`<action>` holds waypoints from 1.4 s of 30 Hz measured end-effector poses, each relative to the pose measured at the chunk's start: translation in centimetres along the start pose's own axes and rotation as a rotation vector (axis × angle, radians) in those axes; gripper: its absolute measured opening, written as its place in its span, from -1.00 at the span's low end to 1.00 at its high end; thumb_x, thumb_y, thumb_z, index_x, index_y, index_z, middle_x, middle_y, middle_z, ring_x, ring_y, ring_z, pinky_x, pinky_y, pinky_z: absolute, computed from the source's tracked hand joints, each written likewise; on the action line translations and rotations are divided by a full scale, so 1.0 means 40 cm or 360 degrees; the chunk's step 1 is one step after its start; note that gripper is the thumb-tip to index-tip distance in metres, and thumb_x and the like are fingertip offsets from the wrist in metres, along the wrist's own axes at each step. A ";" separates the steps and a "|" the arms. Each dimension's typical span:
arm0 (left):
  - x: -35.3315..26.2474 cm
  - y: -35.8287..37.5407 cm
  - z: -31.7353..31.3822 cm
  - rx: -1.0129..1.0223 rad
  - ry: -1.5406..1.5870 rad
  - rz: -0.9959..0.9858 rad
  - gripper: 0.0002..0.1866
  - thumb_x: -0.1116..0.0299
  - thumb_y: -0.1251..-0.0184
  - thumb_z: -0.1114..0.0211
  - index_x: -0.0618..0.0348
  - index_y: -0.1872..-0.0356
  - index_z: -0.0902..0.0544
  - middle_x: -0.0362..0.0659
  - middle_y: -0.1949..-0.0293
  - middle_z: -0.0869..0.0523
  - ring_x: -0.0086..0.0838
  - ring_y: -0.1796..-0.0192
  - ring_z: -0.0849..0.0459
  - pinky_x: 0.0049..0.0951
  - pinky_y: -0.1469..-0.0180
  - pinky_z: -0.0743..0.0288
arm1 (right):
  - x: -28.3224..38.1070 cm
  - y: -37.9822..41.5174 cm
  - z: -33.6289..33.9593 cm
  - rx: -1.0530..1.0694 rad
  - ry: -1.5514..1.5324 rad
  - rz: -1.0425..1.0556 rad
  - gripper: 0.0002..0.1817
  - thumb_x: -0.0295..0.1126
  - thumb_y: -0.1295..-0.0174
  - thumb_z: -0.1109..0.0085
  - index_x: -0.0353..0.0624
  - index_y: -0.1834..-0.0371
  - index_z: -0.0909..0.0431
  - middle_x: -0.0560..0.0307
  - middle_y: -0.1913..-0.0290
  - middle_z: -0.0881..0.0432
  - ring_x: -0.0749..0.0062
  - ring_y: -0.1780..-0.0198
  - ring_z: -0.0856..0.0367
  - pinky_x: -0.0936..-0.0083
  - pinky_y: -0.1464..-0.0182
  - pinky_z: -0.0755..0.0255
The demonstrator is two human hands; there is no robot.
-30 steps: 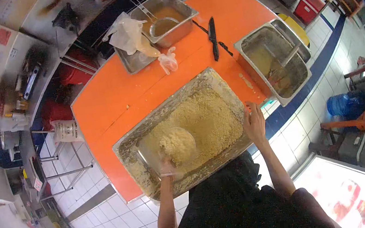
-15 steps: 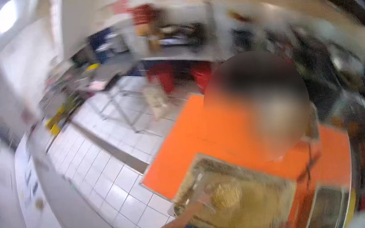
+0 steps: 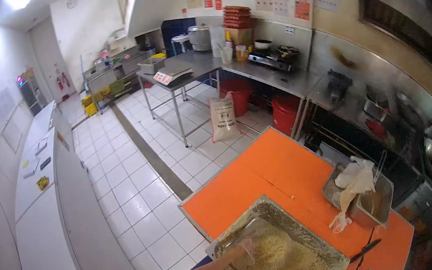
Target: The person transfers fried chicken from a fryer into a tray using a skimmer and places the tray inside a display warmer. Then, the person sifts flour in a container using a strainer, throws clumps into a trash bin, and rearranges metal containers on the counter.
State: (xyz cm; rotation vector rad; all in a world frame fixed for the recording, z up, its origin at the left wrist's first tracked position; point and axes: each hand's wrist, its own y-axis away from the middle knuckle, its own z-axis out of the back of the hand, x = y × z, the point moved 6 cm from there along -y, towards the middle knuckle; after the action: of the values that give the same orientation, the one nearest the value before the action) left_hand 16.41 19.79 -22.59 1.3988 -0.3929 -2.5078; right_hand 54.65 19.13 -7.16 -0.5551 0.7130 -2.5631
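My left hand (image 3: 248, 249) reaches from a dark sleeve into a deep metal tray (image 3: 319, 239) at the bottom of the view. It seems closed on a clear plastic container (image 3: 258, 227), whose see-through wall shows beside the fingers; the fingertips are partly hidden. Pale yellow crumbs (image 3: 274, 251) are heaped at the container, and finer crumbs (image 3: 301, 269) cover the tray's floor. The tray sits on an orange tabletop (image 3: 238, 173). My right hand is out of view.
Right of the tray stand a metal pan (image 3: 375, 204) with plastic bags (image 3: 357, 178) over it and dark tongs (image 3: 366, 251). Beyond are a steel table (image 3: 184, 67), a white sack (image 3: 223, 117), red bins (image 3: 285, 114) and a gas stove (image 3: 274, 57). A white counter (image 3: 41, 226) runs along the left.
The view has shifted and sharpened from motion blur. A blurred round patch over the orange tabletop is gone, and the bag-covered pan shows there. My left hand stays in the tray at the crumbs.
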 end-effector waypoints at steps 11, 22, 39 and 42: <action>0.215 0.077 0.083 0.0111 -0.0518 0.0147 -0.55 0.12 -0.23 -0.12 0.10 -0.10 -0.49 0.10 -0.07 -0.55 -0.16 -0.09 -0.53 -0.22 -0.14 -0.38 | 0.058 0.005 0.159 -0.0066 0.0031 -0.0713 -0.64 -0.38 -0.24 -0.03 -0.27 -0.08 -0.44 -0.22 -0.15 -0.40 -0.17 -0.25 -0.28 0.02 -0.29 -0.14; -0.167 0.118 -0.302 0.1289 -0.1664 -0.0242 -0.47 0.06 -0.21 -0.09 0.08 -0.18 -0.47 0.22 -0.15 -0.49 -0.02 -0.17 -0.50 -0.18 -0.22 -0.36 | -0.017 0.054 0.168 -0.0419 -0.0017 -0.1225 -0.71 -0.42 -0.25 -0.06 -0.33 0.01 -0.43 -0.14 0.07 -0.49 -0.03 -0.02 -0.42 0.17 -0.08 -0.30; -0.322 0.047 -0.339 0.1053 -0.0812 -0.0646 -0.42 -0.10 -0.27 -0.15 -0.09 -0.26 -0.43 -0.07 -0.21 -0.50 -0.26 -0.20 -0.48 -0.31 -0.26 -0.33 | 0.006 0.014 0.183 -0.0403 -0.0142 -0.1145 -0.76 -0.49 -0.24 -0.03 -0.30 0.05 -0.44 -0.13 0.08 -0.48 0.00 0.01 -0.43 0.19 -0.09 -0.29; -0.338 0.003 -0.105 0.0198 -0.0576 -0.0621 -0.54 0.11 -0.27 -0.16 0.01 -0.17 -0.47 -0.07 -0.09 -0.58 -0.25 -0.08 -0.57 -0.29 -0.16 -0.41 | 0.006 0.015 0.179 -0.0326 -0.0121 -0.1200 -0.76 -0.47 -0.25 -0.03 -0.31 0.04 -0.43 -0.13 0.07 -0.48 0.00 0.00 -0.43 0.19 -0.09 -0.29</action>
State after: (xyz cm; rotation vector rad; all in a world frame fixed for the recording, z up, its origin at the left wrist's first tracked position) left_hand 26.92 23.74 -13.99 1.1481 -0.3761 -3.1208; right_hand 58.02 15.75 -1.78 -1.1666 0.8657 -3.1317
